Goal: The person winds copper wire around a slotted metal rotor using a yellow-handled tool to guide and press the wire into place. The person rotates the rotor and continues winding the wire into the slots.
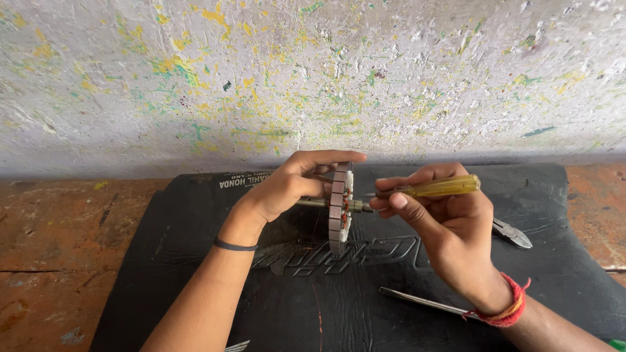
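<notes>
Looking down through the head camera, I see my left hand (pixel 287 186) holding a round motor stator (pixel 339 207) on edge, upright, over the middle of a black rubber mat (pixel 195 261); its fingers (pixel 326 156) are clamped over the top of the rim, thumb hidden behind. The stator's stacked brown laminations face me edge-on, with white insulation and a bit of reddish copper winding showing on its right face, and a metal shaft (pixel 306 203) runs through its centre and pokes out on both sides. My right hand (pixel 443 221) has its fingers closed around a screwdriver (pixel 433 189) with a translucent yellow handle, held nearly level, the tip pointing left and meeting the stator's right face just above the shaft. That wrist carries a red thread band (pixel 505 311); the left wrist has a thin dark band (pixel 235 246). On the mat, partly hidden behind my right hand toward its right edge, lies a pair of pliers (pixel 515 234), only the metal jaws showing. Nearer the mat's front edge a slim metal rod (pixel 417 300) lies flat, running under my right forearm. The mat rests on a worn reddish-brown worktop (pixel 59 241), pushed against a pale wall (pixel 313 78) flecked with yellow and green paint.
</notes>
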